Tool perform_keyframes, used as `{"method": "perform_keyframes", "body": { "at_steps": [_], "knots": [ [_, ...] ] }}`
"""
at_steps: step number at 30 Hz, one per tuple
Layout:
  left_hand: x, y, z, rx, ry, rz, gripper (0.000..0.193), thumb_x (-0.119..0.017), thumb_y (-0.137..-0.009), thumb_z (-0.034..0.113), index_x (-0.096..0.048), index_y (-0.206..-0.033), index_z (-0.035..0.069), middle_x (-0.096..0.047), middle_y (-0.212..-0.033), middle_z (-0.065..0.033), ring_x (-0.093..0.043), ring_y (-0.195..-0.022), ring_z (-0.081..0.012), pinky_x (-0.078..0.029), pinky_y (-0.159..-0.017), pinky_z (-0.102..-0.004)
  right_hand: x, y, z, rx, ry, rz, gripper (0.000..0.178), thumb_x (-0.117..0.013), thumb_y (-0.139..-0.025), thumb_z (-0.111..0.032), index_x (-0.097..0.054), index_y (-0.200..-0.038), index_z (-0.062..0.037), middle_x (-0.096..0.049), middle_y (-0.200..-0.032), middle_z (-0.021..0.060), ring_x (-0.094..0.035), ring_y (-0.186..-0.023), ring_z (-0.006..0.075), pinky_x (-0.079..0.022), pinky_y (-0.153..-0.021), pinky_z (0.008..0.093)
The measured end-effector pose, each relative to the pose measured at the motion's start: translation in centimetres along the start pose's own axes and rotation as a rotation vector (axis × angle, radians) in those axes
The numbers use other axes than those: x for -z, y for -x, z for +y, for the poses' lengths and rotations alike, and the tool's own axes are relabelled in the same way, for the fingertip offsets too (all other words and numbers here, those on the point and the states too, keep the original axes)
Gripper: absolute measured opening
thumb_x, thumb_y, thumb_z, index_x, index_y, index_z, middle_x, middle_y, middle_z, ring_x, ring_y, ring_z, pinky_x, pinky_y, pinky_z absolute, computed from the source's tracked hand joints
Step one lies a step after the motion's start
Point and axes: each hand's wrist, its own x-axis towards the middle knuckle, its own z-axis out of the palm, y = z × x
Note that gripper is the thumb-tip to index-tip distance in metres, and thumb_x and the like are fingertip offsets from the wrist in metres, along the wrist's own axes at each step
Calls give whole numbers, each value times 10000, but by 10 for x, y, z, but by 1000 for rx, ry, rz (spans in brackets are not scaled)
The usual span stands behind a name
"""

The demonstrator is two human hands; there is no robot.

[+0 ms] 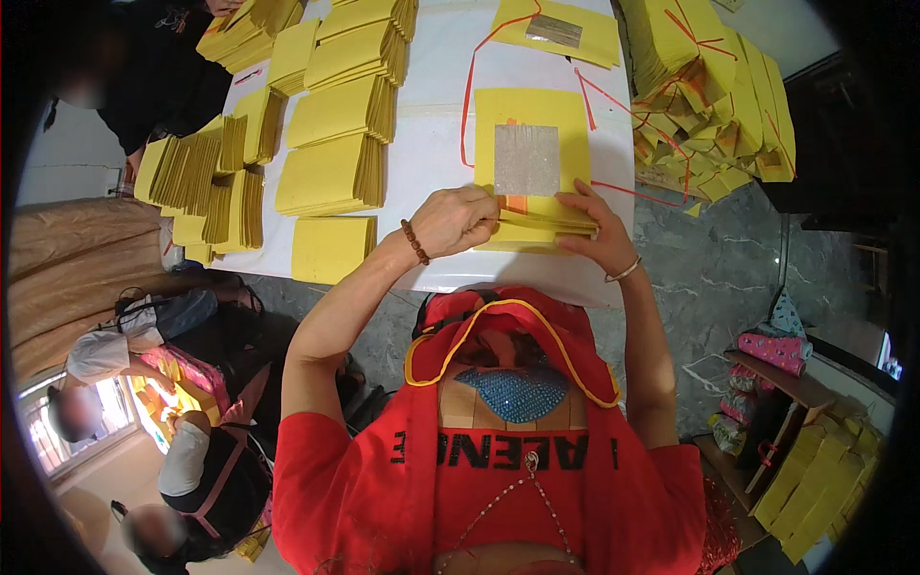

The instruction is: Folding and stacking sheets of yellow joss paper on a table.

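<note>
In front of me on the table lies a stack of yellow joss paper (577,144) with a silver foil square (527,161) in its middle and a bit of orange below the foil. The paper's near edge is bent up into a fold. My left hand (458,220) is closed at the left end of this fold, its fingertips partly hidden. My right hand (600,230) grips the right end, with the thumb on the near side and the fingers on the far side.
Rows of folded yellow paper bundles (331,172) cover the table's left part. Another foil sheet (599,36) and red string (467,105) lie beyond. Tall yellow paper piles (767,105) stand at the right. Other people are at the left.
</note>
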Motion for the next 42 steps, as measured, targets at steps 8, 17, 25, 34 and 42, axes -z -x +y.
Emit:
{"method": "perform_keyframes", "body": {
  "at_steps": [8, 17, 25, 34, 42],
  "knots": [
    [2, -3, -8, 35, 161, -16, 68, -558, -726, 91, -538, -706, 29, -565, -697, -94, -564, -640, -276, -458, -568, -370, 3, 0, 8, 51, 96, -38, 564, -758, -666, -120, -531, -1179, -70, -497, -1256, 95, -305, -1301, 292, -282, -1051, 368],
    [6, -5, 4, -15, 67, -94, 70, -574, -687, 71, -546, -648, 21, -570, -707, -107, -570, -687, -286, -472, -609, -373, 0, -1, 10, 90, 105, -8, 404, -733, -707, -126, -580, -1075, -62, -540, -1209, 94, -334, -1281, 312, -298, -1042, 388],
    [4, -3, 3, -76, 30, -78, 57, -561, -697, 61, -539, -685, 10, -558, -711, -118, -566, -698, -302, -475, -618, -387, -1, -1, 8, 88, 97, 12, 363, -743, -691, -116, -593, -1017, -62, -557, -1190, 94, -347, -1271, 319, -310, -1034, 392],
    [8, -2, -1, -18, 57, -91, 72, -573, -714, 61, -550, -757, 7, -563, -743, -111, -571, -693, -275, -466, -605, -354, 0, -3, 11, 141, 184, -9, 275, -703, -716, -73, -616, -977, -63, -573, -1173, 92, -362, -1263, 319, -313, -1029, 388],
    [5, 2, 2, -14, -7, 139, 430, -678, -734, 207, -538, -1115, 64, -561, -976, -118, -527, -876, -295, -419, -765, -383, 0, -4, 18, 27, -8, 43, 243, -669, -730, -15, -609, -962, -50, -597, -1144, 89, -365, -1270, 287, -327, -1018, 359]
  ]
}}
